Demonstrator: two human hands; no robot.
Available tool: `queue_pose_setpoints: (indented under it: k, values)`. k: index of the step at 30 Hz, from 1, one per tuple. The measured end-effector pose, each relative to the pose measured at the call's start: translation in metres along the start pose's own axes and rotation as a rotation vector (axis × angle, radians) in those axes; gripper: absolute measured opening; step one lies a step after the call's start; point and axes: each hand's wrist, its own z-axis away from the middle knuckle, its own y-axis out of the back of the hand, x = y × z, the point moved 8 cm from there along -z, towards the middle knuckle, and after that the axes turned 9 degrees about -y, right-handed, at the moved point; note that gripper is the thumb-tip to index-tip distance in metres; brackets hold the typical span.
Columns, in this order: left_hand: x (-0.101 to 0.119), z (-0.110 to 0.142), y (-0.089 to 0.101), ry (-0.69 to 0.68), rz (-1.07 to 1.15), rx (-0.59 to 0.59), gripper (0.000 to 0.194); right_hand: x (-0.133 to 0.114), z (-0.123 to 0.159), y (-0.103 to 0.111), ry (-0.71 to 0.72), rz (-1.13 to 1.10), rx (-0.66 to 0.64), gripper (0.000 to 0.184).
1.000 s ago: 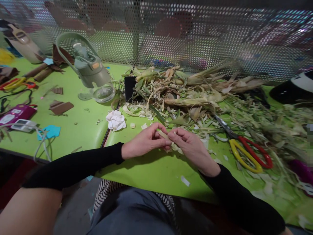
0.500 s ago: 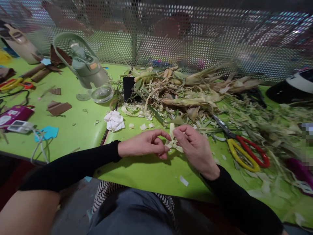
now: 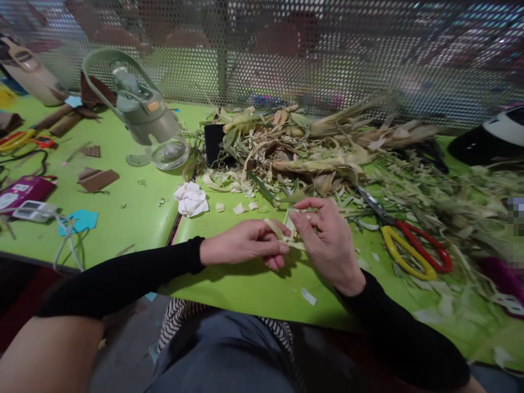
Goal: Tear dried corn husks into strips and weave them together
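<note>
Pale corn husk strips (image 3: 290, 219), crossed or folded over each other, are held between my two hands above the green table. My left hand (image 3: 249, 243) pinches them from the left with thumb and fingers, and one strip end sticks up over its index finger. From the right, my right hand (image 3: 325, 240) grips the upright strip and hides part of it. How the strips are joined cannot be made out. Scissors (image 3: 395, 229) with one yellow and one red handle lie just right of my right hand. A crumpled white tissue (image 3: 191, 199) rests beyond my left wrist.
A heap of corn husks (image 3: 295, 144) lies along the perforated metal screen (image 3: 262, 54), with shreds spreading right. A green water bottle (image 3: 143, 112) and a black phone-like slab (image 3: 213, 144) stand behind. A purple power bank-like box (image 3: 27, 191) with a cable lies left.
My left fingers have closed further onto the husk strips, and one strip now bends up over them. My right hand has shifted slightly, its fingers raised a little.
</note>
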Motion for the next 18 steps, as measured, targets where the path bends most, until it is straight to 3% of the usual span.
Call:
queue_pose_setpoints:
  k: [4, 9, 13, 18]
  values:
    - [0.005, -0.002, 0.007, -0.044, -0.025, 0.085, 0.021, 0.004, -0.006, -0.003, -0.057, -0.063, -0.098, 0.043]
    - [0.018, -0.003, 0.027, -0.14, -0.087, 0.245, 0.013, -0.004, -0.008, -0.009, 0.016, 0.14, -0.219, 0.047]
    - [0.02, -0.003, 0.03, -0.118, -0.153, 0.223, 0.02, -0.009, -0.005, -0.017, 0.073, 0.146, -0.349, 0.045]
    - [0.032, -0.002, 0.034, -0.126, -0.157, 0.161, 0.015, -0.011, -0.007, -0.008, 0.05, 0.116, -0.385, 0.046]
